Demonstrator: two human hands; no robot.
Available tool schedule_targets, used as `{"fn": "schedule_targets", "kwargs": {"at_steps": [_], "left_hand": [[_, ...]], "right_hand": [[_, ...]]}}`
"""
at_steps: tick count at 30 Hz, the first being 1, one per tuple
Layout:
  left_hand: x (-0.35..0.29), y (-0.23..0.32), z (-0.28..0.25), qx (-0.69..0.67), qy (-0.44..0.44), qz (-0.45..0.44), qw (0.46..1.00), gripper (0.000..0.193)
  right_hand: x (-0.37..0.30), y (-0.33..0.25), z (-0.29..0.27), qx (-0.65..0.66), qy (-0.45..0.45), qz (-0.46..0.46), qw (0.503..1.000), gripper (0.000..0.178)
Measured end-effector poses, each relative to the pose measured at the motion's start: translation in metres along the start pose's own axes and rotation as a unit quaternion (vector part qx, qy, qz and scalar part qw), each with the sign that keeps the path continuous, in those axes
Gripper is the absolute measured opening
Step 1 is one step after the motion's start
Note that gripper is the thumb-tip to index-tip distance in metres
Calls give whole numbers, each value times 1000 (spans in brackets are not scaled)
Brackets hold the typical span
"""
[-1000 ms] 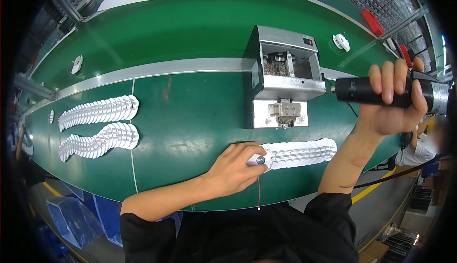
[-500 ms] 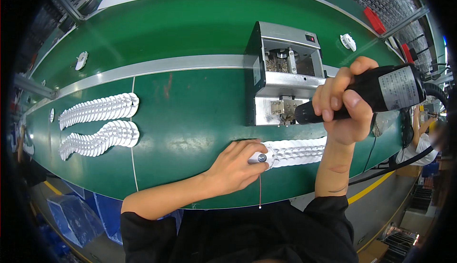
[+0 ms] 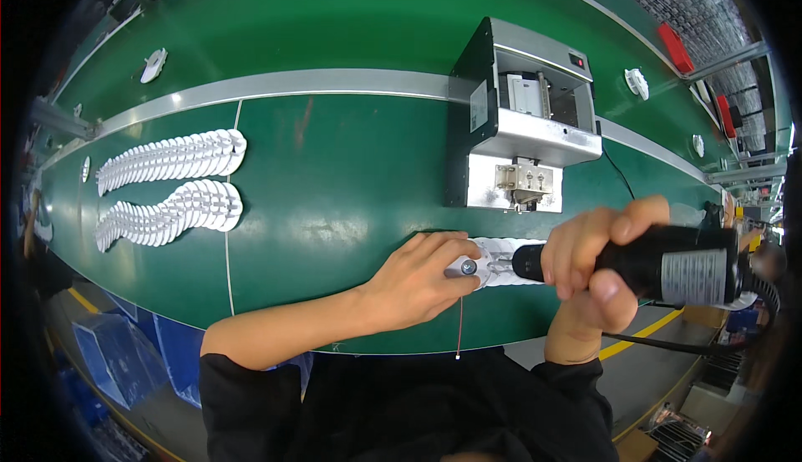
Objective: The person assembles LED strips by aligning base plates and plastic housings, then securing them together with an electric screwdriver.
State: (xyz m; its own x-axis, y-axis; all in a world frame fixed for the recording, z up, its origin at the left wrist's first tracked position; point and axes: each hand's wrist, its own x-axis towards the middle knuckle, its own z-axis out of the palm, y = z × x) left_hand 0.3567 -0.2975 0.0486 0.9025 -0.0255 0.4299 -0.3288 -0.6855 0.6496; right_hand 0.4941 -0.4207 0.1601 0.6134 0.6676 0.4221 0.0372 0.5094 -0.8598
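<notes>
My left hand point(image 3: 415, 285) lies curled round the white end piece point(image 3: 459, 270) of a segmented white strip point(image 3: 505, 274), pressing it onto the green bench. A round dark spot with a bright centre shows on that end piece, by my fingertips. From under it a thin red wire point(image 3: 460, 326) with a small white plug runs toward the bench's front edge. My right hand point(image 3: 589, 266) grips a black electric screwdriver point(image 3: 647, 260). Its nose points left, over the strip and close to my left fingers. The screwdriver and hand cover the strip's right part.
Behind the strip stands a metal screw feeder point(image 3: 535, 132) with a small block at its front. Two more segmented white strips point(image 3: 180, 161) lie at the left. White parts point(image 3: 636, 83) rest on the raised back shelf. Blue bins point(image 3: 125, 357) stand on the floor at left.
My right hand has brought the screwdriver from the feeder's front block down toward me, over the strip. The left hand keeps its hold on the end piece. The view has shifted slightly.
</notes>
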Motion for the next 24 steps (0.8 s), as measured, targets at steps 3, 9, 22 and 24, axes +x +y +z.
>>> {"fn": "schedule_targets", "kwargs": {"at_steps": [3, 9, 22, 24], "left_hand": [[1, -1, 0, -8, -12, -3, 1000, 17], [0, -1, -1, -14, -8, -4, 1000, 16], [3, 3, -5, -11, -12, 3, 1000, 26], [2, 3, -6, -11, -14, 0, 1000, 31]], "right_hand": [[-11, -1, 2, -2, -4, 15, 1000, 37], [-20, 8, 0, 10, -17, 38, 999, 38], [-27, 10, 0, -31, -105, -31, 994, 35], [-27, 10, 0, -29, -108, -19, 993, 34]]}}
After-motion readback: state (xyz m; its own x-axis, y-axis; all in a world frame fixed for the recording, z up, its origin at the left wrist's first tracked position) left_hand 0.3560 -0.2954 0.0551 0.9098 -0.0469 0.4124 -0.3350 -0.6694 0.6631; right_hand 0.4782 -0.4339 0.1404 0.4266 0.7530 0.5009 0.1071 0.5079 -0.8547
